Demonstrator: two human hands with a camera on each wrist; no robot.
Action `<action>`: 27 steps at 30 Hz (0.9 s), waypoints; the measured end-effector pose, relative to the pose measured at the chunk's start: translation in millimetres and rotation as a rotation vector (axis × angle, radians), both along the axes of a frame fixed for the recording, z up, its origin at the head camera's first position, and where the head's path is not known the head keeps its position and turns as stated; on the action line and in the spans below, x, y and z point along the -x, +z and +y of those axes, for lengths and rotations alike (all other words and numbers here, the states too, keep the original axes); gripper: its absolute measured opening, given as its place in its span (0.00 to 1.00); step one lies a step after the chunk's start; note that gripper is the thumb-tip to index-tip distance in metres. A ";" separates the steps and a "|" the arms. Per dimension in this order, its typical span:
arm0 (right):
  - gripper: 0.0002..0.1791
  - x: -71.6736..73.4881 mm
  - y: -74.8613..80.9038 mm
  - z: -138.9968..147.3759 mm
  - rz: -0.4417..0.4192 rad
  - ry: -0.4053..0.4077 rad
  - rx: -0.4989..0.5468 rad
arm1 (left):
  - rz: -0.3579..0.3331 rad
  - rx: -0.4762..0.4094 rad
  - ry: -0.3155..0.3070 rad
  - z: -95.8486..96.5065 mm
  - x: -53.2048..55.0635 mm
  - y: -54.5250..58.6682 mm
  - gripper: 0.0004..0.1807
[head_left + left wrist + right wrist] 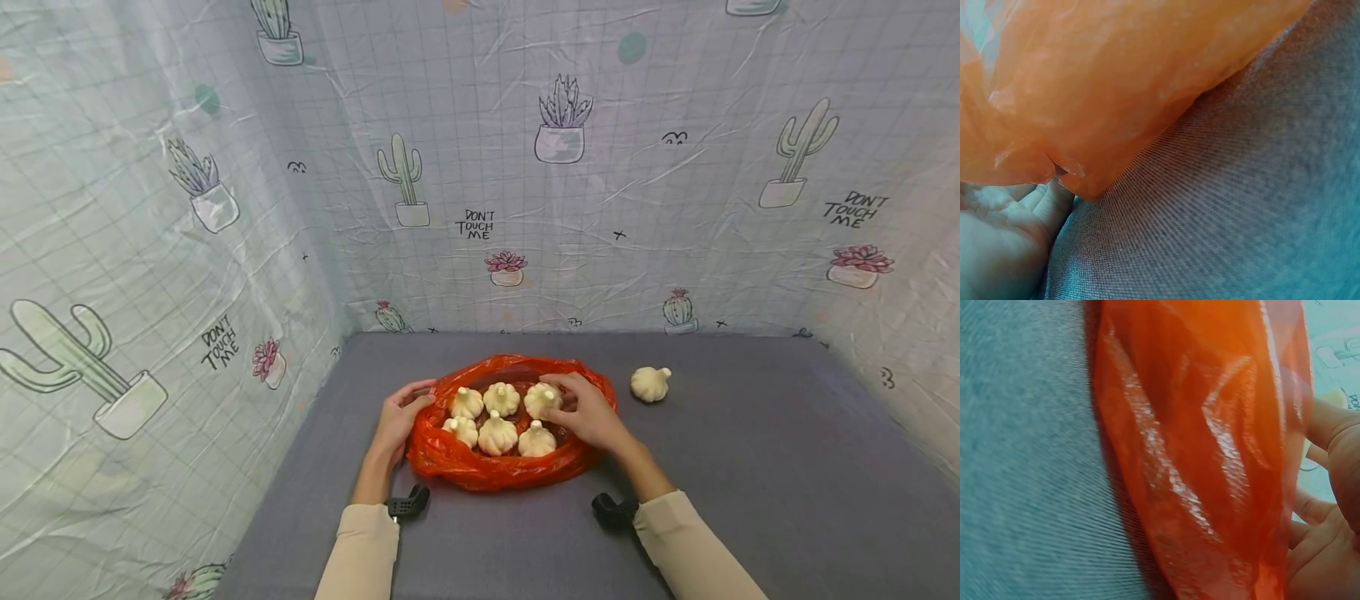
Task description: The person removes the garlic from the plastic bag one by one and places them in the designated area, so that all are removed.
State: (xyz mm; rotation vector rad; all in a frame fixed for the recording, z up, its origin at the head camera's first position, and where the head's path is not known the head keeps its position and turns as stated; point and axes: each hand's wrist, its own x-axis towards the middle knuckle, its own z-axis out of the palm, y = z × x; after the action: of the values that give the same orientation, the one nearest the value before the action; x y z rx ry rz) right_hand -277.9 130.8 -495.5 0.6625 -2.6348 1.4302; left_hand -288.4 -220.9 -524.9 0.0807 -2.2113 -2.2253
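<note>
A red plastic bag [480, 477] lies spread open on the table, with several white garlic bulbs [497, 434] standing in two rows inside it. At the bag's left side my left hand [393, 427] holds the rim; in the left wrist view the bag's orange-red film [1104, 94] hides its fingertips. My right hand [588, 412] reaches over the right rim and grips the garlic bulb [542, 400] at the back right of the group. Seen from the right wrist, the bag's wall [1191, 450] covers part of that hand's fingers.
One more garlic bulb [649, 384] lies outside the bag, to its right on the grey tabletop [750, 467]. Cloth printed with cactus pictures [562, 192] stands behind the table and along both sides. A dark strap mount sits at each wrist.
</note>
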 end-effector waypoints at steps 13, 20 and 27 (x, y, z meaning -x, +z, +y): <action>0.31 -0.8 10.2 8.1 0.012 -0.022 -0.006 | -0.008 0.008 0.007 0.9 -0.9 0.7 0.20; 0.32 -0.1 15.4 13.8 0.013 -0.054 -0.013 | -0.012 0.007 0.006 0.6 -1.5 0.5 0.19; 0.32 0.8 19.5 20.7 0.009 -0.062 0.001 | -0.008 0.003 0.006 0.9 -1.7 1.2 0.20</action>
State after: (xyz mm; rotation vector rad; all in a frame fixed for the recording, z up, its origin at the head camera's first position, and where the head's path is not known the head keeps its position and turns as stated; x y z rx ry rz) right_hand -278.7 151.5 -476.0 0.5806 -2.6237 1.4083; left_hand -286.7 -220.1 -523.7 0.0973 -2.2152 -2.2225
